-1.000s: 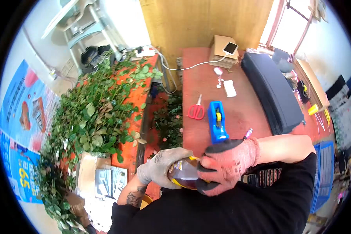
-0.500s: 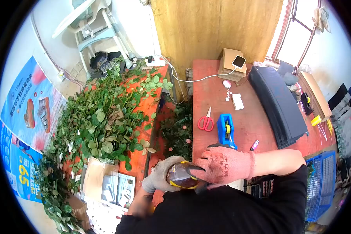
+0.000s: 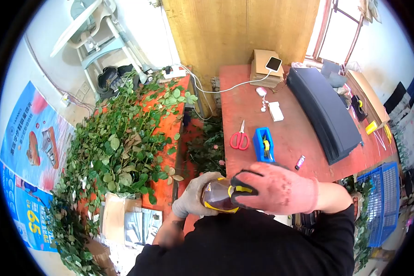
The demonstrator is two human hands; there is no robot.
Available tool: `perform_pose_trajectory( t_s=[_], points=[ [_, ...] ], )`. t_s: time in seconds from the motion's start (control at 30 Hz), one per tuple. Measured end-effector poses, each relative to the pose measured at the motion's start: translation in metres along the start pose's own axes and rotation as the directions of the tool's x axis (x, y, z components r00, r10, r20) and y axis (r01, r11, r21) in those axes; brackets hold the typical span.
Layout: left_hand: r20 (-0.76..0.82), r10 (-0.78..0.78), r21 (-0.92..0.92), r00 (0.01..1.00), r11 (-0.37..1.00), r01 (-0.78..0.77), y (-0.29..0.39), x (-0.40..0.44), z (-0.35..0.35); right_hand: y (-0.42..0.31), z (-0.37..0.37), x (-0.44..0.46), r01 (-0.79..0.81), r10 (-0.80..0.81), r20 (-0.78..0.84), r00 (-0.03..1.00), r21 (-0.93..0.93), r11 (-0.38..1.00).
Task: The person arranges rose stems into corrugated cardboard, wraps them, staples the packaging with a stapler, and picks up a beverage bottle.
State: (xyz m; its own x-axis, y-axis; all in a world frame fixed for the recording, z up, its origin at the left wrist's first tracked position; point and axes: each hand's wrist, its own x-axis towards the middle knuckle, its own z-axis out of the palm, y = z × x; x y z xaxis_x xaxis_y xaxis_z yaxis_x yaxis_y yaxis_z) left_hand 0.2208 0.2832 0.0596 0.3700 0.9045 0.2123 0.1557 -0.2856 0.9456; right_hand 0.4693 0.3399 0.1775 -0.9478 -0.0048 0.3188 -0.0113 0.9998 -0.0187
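A bottle (image 3: pixel 217 195) with dark contents and yellow parts lies between my gloved hands, close to my body. My left hand (image 3: pixel 194 195), in a grey glove, is wrapped round its left side. At its right end is my right hand (image 3: pixel 276 187), in a pink glove with dark fingertips, its fingers closed on the yellow top of the bottle. Just beyond my right hand, a blue tape dispenser (image 3: pixel 264 145) stands on the red table (image 3: pixel 244 106), with red-handled scissors (image 3: pixel 239 140) to its left and a small purple tube (image 3: pixel 300 162) to its right.
Leafy stems (image 3: pixel 119 152) cover the left table. Near its front are an open cardboard box (image 3: pixel 114 218) and printed cards. A long black stack (image 3: pixel 324 115), a white box (image 3: pixel 275 111) and a phone (image 3: pixel 273 64) on cardboard lie at right. A blue crate (image 3: pixel 382 202) stands right.
My right hand has shifted over the bottle and its fingers now close round the yellow top. My left hand keeps its hold. The camera view has shifted.
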Motion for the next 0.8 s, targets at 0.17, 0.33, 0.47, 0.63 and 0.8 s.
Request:
perform_pose_trajectory(
  t_s=[0.17,0.33,0.47,0.63,0.8],
  points=[
    [-0.103,0.279,-0.035,0.955,0.958,-0.284,0.018,0.018,0.001,-0.011,-0.004,-0.041,-0.160,0.529,-0.396,0.750,0.668,0.727],
    [-0.236,0.705,0.089,0.669,0.701,-0.708,0.065,0.043,-0.001,-0.046,0.116,-0.092,0.031,0.988,0.080,0.136,0.996,-0.085],
    [-0.449,0.837,0.231,0.312,0.446,-0.865,0.084,0.081,0.008,-0.070,0.153,-0.103,0.032,0.982,0.176,0.075,0.983,-0.179],
    [-0.048,0.988,0.375,0.145,0.152,-0.914,0.141,0.093,-0.029,-0.075,0.151,-0.097,0.041,0.978,0.208,0.031,0.977,-0.209],
    [0.110,0.994,0.552,0.022,-0.043,-0.833,0.158,0.109,-0.036,-0.073,0.140,-0.098,-0.005,0.994,0.106,-0.036,0.994,-0.106]
  ],
)
